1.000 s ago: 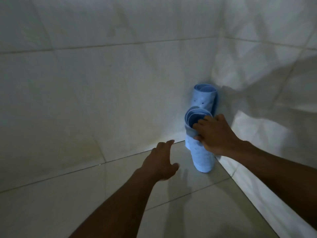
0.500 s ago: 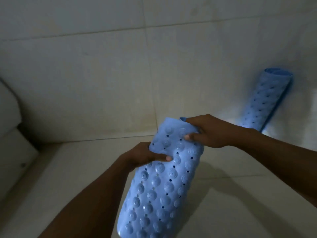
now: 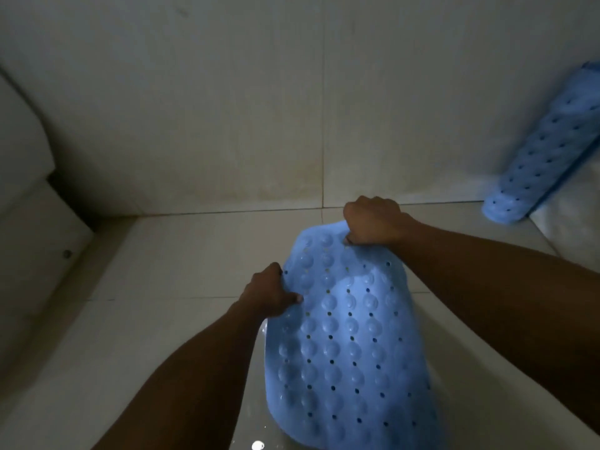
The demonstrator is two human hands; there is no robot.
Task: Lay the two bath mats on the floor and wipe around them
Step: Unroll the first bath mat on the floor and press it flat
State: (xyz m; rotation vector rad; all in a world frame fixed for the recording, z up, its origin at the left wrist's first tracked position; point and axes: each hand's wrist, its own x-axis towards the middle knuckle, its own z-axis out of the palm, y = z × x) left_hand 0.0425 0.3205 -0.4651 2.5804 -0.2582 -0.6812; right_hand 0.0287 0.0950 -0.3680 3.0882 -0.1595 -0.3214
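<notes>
A blue rubber bath mat (image 3: 344,345) with suction cups and small holes hangs partly unrolled in front of me, its lower part near the wet floor. My left hand (image 3: 271,295) pinches its left edge. My right hand (image 3: 373,222) grips its top far corner. A second blue mat (image 3: 545,151) stays rolled up, leaning in the corner at the far right.
Pale tiled floor (image 3: 181,254) meets a tiled wall (image 3: 227,108) just beyond the hands. A white fixture (image 3: 29,190) with a small screw sits at the left. Water drops glint on the floor near the bottom edge.
My right hand took one rolled mat from the corner, my left hand joined it, and the mat has opened out wider. The view swung left, leaving the other roll at the right.
</notes>
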